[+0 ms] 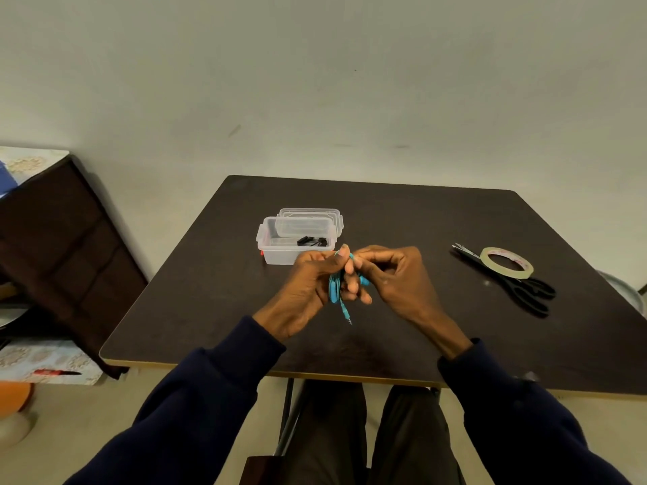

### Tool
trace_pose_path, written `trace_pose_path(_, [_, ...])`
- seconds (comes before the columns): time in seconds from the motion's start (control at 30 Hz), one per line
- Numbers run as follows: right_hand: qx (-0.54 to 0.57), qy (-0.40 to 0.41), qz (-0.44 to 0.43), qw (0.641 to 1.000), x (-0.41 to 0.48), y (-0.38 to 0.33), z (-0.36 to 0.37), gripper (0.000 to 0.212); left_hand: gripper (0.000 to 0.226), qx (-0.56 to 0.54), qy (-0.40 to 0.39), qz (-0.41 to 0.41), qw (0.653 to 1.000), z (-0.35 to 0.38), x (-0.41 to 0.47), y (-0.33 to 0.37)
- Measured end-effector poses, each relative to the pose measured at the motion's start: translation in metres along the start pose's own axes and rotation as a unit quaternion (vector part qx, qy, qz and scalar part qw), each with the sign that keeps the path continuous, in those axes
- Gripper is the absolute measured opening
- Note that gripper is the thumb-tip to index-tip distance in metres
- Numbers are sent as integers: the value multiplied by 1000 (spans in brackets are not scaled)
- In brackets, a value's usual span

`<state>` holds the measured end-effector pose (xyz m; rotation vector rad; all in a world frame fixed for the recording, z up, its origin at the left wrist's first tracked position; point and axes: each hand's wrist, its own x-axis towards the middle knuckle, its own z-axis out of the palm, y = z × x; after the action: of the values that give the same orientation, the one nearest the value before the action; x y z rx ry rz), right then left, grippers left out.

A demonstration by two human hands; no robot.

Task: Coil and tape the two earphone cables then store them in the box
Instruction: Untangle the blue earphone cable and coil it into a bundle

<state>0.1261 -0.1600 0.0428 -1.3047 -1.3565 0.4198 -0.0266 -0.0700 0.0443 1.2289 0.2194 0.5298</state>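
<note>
Left hand [308,285] grips the blue cable [334,287] coil just before the box [269,245], and right hand [395,278] pinches a strand on top. Ease either grip to fetch tape [506,262] and the loops could spring apart. The tape lies on the scissors [525,288], well off right, and a black cable [311,241] lies in the open box.

Both hands, left hand [311,280] and right hand [394,274], grip a coiled blue earphone cable [335,287] near the clear box [280,245].
</note>
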Motion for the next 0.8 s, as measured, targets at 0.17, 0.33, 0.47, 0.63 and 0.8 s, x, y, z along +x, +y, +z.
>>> trace_pose_path(0.17, [-57,72,-48,995,1,11,14,14,39,147,114,117,976,6,7,-20])
trace_pose_path(0.33, [-140,96,-104,980,4,13,23,14,43,215,216,201,931,13,9,-37])
trace_pose_path(0.47, [-167,68,-111,977,8,14,24,16,43,236,258,229,909,10,8,-43])
trace_pose_path(0.63, [-174,70,-86,978,8,19,19,15,39,130,195,107,966,-2,15,-33])
trace_pose_path(0.8, [-176,39,-32,983,-1,28,15,15,30,-22,51,-55,997,-29,14,-20])
